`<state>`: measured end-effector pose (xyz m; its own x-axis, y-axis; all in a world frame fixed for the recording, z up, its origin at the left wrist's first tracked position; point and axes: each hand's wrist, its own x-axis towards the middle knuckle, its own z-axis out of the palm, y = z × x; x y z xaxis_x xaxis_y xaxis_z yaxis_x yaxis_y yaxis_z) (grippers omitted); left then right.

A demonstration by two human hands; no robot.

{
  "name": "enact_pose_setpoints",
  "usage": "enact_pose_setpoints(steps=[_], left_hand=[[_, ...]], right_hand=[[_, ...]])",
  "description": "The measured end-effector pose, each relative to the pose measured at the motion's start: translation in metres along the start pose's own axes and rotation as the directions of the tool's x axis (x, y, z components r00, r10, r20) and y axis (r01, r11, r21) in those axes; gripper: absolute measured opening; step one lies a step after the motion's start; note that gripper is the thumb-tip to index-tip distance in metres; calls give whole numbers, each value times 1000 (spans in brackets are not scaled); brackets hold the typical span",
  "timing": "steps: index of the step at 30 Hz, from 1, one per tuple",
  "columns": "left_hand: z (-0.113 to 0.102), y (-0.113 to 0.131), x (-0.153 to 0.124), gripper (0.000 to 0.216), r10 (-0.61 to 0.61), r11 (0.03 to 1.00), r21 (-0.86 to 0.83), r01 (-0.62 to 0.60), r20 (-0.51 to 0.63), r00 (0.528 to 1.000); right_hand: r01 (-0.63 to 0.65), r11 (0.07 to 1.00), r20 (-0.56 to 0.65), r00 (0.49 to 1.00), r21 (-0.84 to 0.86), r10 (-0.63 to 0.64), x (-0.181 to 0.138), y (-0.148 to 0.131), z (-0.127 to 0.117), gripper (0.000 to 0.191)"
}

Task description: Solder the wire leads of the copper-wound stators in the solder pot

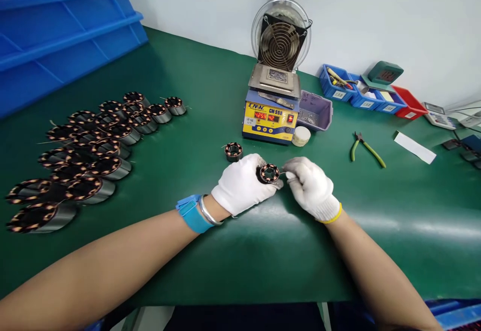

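Note:
My left hand [244, 183], in a white glove, is closed around a motor stator [269, 173] with copper windings on a black core. My right hand [310, 185], gloved too, pinches a thin wire lead [282, 173] that sticks out from the stator's right side. Just beyond my left hand a second stator [233, 151] stands on the green mat. Behind the hands is a yellow and blue solder pot [268, 120] with a lit red display, and a small round white tub [301, 136] sits at its right corner.
Rows of stators [90, 145] stand at the left, before stacked blue trays [67, 35]. Green-handled cutters [363, 148] and a white strip [415, 147] lie at the right. Behind are a purple bin [325, 115], small blue bins [334, 90], a red bin [409, 103] and a fan [280, 45].

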<state>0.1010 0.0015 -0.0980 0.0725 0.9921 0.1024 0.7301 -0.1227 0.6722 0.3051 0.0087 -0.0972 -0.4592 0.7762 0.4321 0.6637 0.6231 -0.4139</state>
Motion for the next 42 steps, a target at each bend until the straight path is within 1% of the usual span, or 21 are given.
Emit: enact_pose_setpoints(steps=[1, 3, 5, 7, 9, 12, 14, 16, 19, 21, 23, 27, 29, 31, 32, 33, 34, 35, 37, 39, 42], left_hand=[[-1, 0, 0, 45, -24, 1000, 3, 24, -13, 1000], [-3, 0, 1, 45, -58, 998, 13, 58, -44, 997], [-5, 1, 1, 47, -43, 999, 19, 44, -51, 998], [-4, 2, 0, 45, 0, 1000, 23, 1, -47, 999], [-2, 2, 0, 45, 61, 998, -5, -61, -69, 996], [4, -3, 2, 61, 236, 966, -87, -244, -95, 967], [9, -8, 4, 67, 341, 931, -132, -339, -12, 940], [12, -11, 5, 65, 361, 925, -153, -349, 61, 930], [12, -12, 5, 60, 316, 943, -125, -309, 40, 948], [9, -13, 5, 43, 270, 959, -111, -262, 59, 961], [7, -13, 5, 22, 222, 966, -160, -201, 125, 967], [-2, -10, 6, 20, 160, 909, -414, -39, 262, 952], [-11, -6, 6, 21, 118, 846, -525, 97, 361, 925], [-24, -2, 6, 20, 104, 781, -580, 230, 485, 869], [-29, -1, 6, 19, 108, 752, -598, 277, 527, 843], [-34, 0, 6, 19, 108, 725, -619, 303, 536, 837], [-37, 1, 5, 20, 97, 700, -646, 305, 508, 856], [-37, 1, 5, 23, 65, 679, -676, 286, 444, 894], [-31, 1, 2, 31, -15, 665, -718, 209, 266, 964], [-18, 1, -1, 37, -11, 713, -690, 122, 163, 987], [-1, 3, -6, 33, 64, 824, -566, 16, 122, 990]], right_hand=[[-93, 994, -50, 994, 51, 95, 1, 4, -1, 20], [-302, 926, -100, 939, 226, 331, 3, 5, -1, 21], [-432, 776, 29, 881, 460, 473, 6, -2, 4, 28], [-478, 625, 201, 864, 617, 462, 7, -16, 11, 42], [-492, 561, 266, 859, 666, 438, 7, -29, 18, 47], [-480, 608, 205, 861, 632, 466, 4, -39, 24, 46], [-444, 696, 128, 880, 565, 457, 1, -39, 26, 47], [-395, 796, 38, 904, 458, 426, -2, -38, 26, 46], [-346, 895, -73, 922, 281, 379, -5, -37, 25, 45], [-330, 917, -117, 925, 223, 361, -6, -36, 25, 45], [-323, 913, -143, 920, 249, 364, -6, -34, 24, 45], [-341, 857, -117, 903, 387, 413, -5, -28, 25, 44], [-360, 814, -86, 892, 456, 443, -4, -24, 26, 45], [-368, 770, -73, 880, 521, 470, -2, -21, 27, 46], [-371, 750, -75, 871, 548, 486, -2, -19, 27, 46], [-374, 731, -80, 861, 570, 503, -1, -19, 27, 46], [-378, 715, -86, 850, 588, 520, 0, -18, 27, 47], [-380, 701, -91, 841, 603, 534, 1, -19, 27, 47], [-380, 682, -89, 833, 625, 546, 1, -20, 27, 47], [-373, 683, -81, 842, 629, 534, -1, -23, 28, 47], [-355, 710, -74, 865, 608, 496, -4, -25, 30, 46]])
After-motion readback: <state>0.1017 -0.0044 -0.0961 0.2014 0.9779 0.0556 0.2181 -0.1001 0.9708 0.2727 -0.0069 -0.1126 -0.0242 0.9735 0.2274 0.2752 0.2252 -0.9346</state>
